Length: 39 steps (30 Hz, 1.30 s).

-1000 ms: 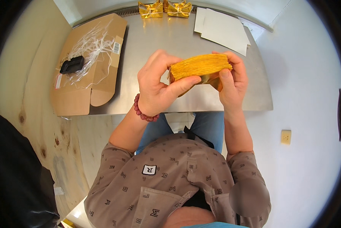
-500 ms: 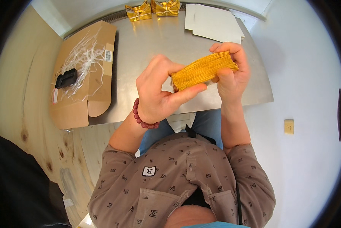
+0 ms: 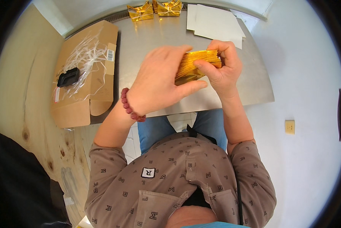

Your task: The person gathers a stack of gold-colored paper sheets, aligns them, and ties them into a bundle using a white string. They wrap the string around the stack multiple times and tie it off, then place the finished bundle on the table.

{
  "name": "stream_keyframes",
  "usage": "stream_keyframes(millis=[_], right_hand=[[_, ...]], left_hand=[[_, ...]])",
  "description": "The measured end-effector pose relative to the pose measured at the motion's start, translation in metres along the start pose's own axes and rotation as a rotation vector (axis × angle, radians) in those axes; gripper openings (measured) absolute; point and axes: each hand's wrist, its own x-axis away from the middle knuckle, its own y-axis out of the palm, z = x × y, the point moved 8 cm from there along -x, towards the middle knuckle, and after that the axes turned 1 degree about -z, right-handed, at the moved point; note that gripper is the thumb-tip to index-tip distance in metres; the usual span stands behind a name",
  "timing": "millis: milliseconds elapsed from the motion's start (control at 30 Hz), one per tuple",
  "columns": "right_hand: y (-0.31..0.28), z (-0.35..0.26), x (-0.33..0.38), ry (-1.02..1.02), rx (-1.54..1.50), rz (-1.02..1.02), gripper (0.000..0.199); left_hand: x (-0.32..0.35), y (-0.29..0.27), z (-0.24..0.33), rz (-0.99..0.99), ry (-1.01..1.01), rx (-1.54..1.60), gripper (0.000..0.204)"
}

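Observation:
A thick stack of gold foil paper (image 3: 198,62) is held above the metal table, its layered edges toward me. My right hand (image 3: 223,66) grips the right end, thumb pressed on the near face and fingers curled behind. Around the left end, my left hand (image 3: 159,78) is cupped, with its fingers along the far side and the thumb stretched under the near side. The back of this hand hides part of the stack's left end. A dark red bead bracelet (image 3: 129,106) circles my left wrist.
On the metal table (image 3: 140,72), a flattened cardboard box (image 3: 73,110) at left carries tangled white strings (image 3: 86,57) and a black plastic tray (image 3: 68,77). Gold bundles tied with white string (image 3: 140,12) stand at the back. White sheets (image 3: 216,22) lie at the back right.
The stack has turned in my hands and shifted slightly left and up, showing more of its shiny underside. My left hand has slid farther over its left end; my right thumb has moved inward.

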Motion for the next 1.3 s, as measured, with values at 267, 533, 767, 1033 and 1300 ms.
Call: stream_keyframes(millis=[267,533,767,1033,1300], right_hand=[[0.000,-0.019,-0.001,-0.115,-0.043,0.004,0.049],[0.000,-0.031,-0.011,-0.213,-0.147,-0.010,0.042],[-0.004,-0.020,0.000,-0.195,0.001,-0.039,0.029],[0.011,0.002,0.015,-0.030,-0.062,-0.097,0.019],[0.058,-0.011,0.004,0.118,-0.164,-0.396,0.027]], left_hand=[[-0.004,0.002,-0.010,-0.016,0.046,0.105,0.043],[-0.007,-0.011,0.004,0.066,0.178,0.049,0.044],[-0.001,-0.001,-0.004,0.055,0.146,0.099,0.047],[0.027,0.012,-0.028,0.052,-0.055,0.291,0.034],[0.078,-0.008,-0.052,0.205,-0.323,0.360,0.030]])
